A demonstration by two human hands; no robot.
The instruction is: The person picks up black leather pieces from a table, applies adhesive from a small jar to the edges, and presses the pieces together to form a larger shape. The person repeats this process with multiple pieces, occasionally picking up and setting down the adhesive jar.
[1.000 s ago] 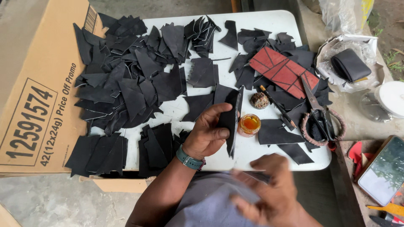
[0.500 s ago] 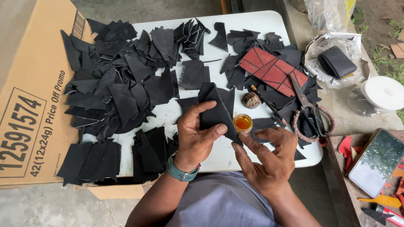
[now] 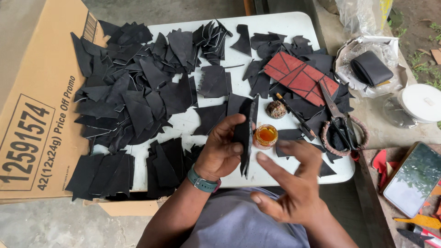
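The black cut piece (image 3: 245, 133) stands on edge above the near rim of the white bench (image 3: 285, 27), pinched between the thumb and fingers of the left hand (image 3: 223, 151). It looks thin, light and flexible, probably leather or rubber sheet: it should bend rather than break, and its matte face should not slip. The flat middle, where the left hand clamps it, seems the soundest place to hold; the pointed ends would likely curl. The right hand (image 3: 294, 183) hovers just beside it, fingers spread and blurred, closed on nothing.

Just behind the piece sits a small open jar of amber liquid (image 3: 266, 136), with a brown lumpy ball (image 3: 276, 109) beyond it. Many more black offcuts (image 3: 133, 96) cover the bench in loose heaps and stacks. To the right lie a red panel with dark lines (image 3: 298, 78), a thin brush (image 3: 294, 115) and scissors (image 3: 340, 119).

A flattened brown cardboard box (image 3: 41, 115) lies under the bench's left side, with bold black printing and a barcode near its upper edge. Off to the right a crumpled clear plastic bag (image 3: 367, 64) holds a black roll, next to a white round lid (image 3: 420, 102) and a dark-screened phone (image 3: 413, 177).
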